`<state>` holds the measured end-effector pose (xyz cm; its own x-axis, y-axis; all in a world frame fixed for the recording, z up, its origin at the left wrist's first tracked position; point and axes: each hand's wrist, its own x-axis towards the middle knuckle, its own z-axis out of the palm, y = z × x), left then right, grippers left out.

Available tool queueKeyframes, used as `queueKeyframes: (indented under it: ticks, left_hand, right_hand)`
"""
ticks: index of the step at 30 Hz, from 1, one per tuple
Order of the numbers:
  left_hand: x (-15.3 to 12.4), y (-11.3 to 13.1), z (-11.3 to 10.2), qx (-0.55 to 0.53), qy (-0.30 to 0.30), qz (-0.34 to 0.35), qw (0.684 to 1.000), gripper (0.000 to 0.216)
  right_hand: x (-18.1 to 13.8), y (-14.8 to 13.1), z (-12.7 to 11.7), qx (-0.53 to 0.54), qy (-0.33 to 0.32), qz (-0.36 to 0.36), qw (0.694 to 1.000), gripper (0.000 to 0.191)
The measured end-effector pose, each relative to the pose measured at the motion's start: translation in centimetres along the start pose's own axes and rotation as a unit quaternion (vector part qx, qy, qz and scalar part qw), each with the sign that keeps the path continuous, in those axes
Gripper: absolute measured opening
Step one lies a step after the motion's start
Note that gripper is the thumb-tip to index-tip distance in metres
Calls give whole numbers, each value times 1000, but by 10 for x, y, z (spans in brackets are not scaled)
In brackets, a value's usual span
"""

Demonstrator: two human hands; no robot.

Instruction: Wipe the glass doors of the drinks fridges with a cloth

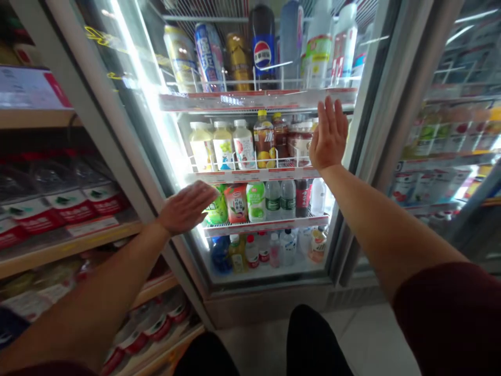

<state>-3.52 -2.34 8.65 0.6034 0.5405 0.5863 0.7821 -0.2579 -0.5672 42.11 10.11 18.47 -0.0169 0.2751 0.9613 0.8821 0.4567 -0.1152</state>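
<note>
My left hand [188, 207] is stretched out flat at the left side of a lit drinks fridge [270, 293], fingers extended and holding nothing. Higher up on the right, my right hand [330, 134] is raised, its fingers pointing up and its palm side toward the fridge. Whether either hand touches the glass I cannot tell. Behind the right hand are a shelf edge [258, 99] and tea bottles, partly hidden. A dark cola bottle [263, 52] stands on the upper shelf. Near my left fingertips is a green bottle [256, 201] among others on a lower shelf.
On the left, wooden shelves [70, 241] carry packs of red-labelled bottles [70, 211]. A metal door frame [385, 130] divides this fridge from another drinks fridge [442, 156] on the right. Below lies a tiled floor [371, 334], with my dark-clothed knees [315, 339] above it.
</note>
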Motion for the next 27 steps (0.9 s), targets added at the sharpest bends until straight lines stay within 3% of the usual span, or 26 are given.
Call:
queueKeyframes:
  ticks: [2,4,6,7,8,10,11,13,15,16,18,20,22,24,26,27]
  left_hand:
    - [1,-7,-5,-16,-11,39,999,54]
    - [12,-17,-13,-11,60,-62,996,57]
    - [26,-20,-18,-6,167,-205,964,62]
    - [32,-18,-19,-3,210,-250,945,65]
    - [37,-13,-18,0,229,-252,940,67]
    - [44,1,-14,-2,193,-147,970,65]
    - [47,7,-13,-9,141,-60,988,61]
    - [56,10,-16,-22,45,90,995,52]
    - [76,-1,-26,-14,44,117,992,52]
    - [90,-12,-33,-3,79,82,993,56]
    - [124,-35,-47,6,171,-60,983,62]
    - [160,-51,-58,-4,245,-210,946,60]
    - [189,-51,-66,-8,290,-268,919,59]
    - [208,-37,-74,10,260,-181,948,60]
    - [218,-21,-84,37,147,11,988,58]
    - [221,-16,-89,47,88,94,991,56]
  right_hand:
    - [-1,0,0,4,7,-2,1000,67]
    - [-2,0,1,10,18,-5,1000,67]
    - [-3,0,0,15,24,-5,1000,66]
    - [-4,0,0,17,24,-5,1000,66]
    - [-4,0,0,21,22,-4,1000,65]
    - [-4,0,0,28,19,-4,999,65]
    - [-4,1,0,30,19,-4,999,65]
    - [-3,1,0,32,18,-6,999,66]
    - [-3,2,1,28,18,-7,999,66]
    - [-3,2,1,25,19,-6,1000,66]
    - [-3,2,1,14,21,-4,1000,67]
    - [-2,2,1,9,19,-3,1000,67]
    - [-2,1,1,11,16,-2,1000,67]
    - [-2,0,-1,16,10,0,1000,67]
    - [-2,-1,-3,16,5,5,1000,67]
    - [-3,-2,-3,16,2,8,1000,68]
